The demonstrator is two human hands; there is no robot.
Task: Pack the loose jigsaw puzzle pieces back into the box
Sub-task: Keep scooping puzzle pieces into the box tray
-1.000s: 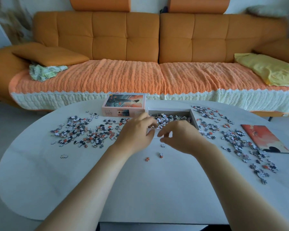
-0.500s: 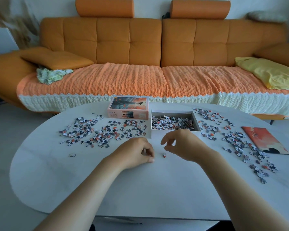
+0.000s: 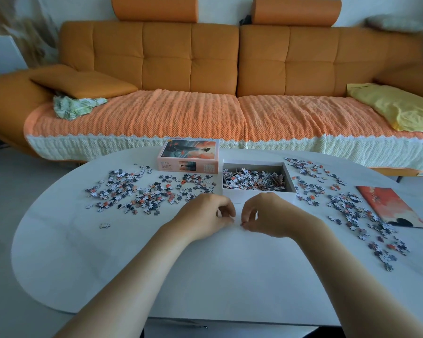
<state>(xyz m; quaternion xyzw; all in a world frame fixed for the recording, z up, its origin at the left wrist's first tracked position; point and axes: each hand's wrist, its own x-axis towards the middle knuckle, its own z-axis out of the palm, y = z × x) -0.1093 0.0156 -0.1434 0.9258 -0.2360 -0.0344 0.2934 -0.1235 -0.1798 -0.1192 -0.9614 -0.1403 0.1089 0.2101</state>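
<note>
The open white box (image 3: 257, 193) stands mid-table, partly filled with puzzle pieces (image 3: 254, 180). Loose pieces lie scattered to its left (image 3: 142, 193) and to its right (image 3: 352, 208). A single piece (image 3: 104, 225) lies apart at the left. Both my hands are on the table just in front of the box, fingers curled and fingertips almost meeting. My right hand (image 3: 264, 215) pinches a small piece (image 3: 242, 224) against the tabletop. My left hand (image 3: 205, 215) has thumb and fingers pinched together; the piece it holds is hidden by the fingers.
The box lid (image 3: 188, 157) with the picture sits left of the box. A printed reference picture (image 3: 388, 206) lies at the right. The white oval table (image 3: 205, 276) ends near my body. An orange sofa (image 3: 205, 69) stands behind the table.
Both hands drew back from the box to the table in front of it. They closed on the two stray pieces that lay there, and neither piece lies loose on the table now.
</note>
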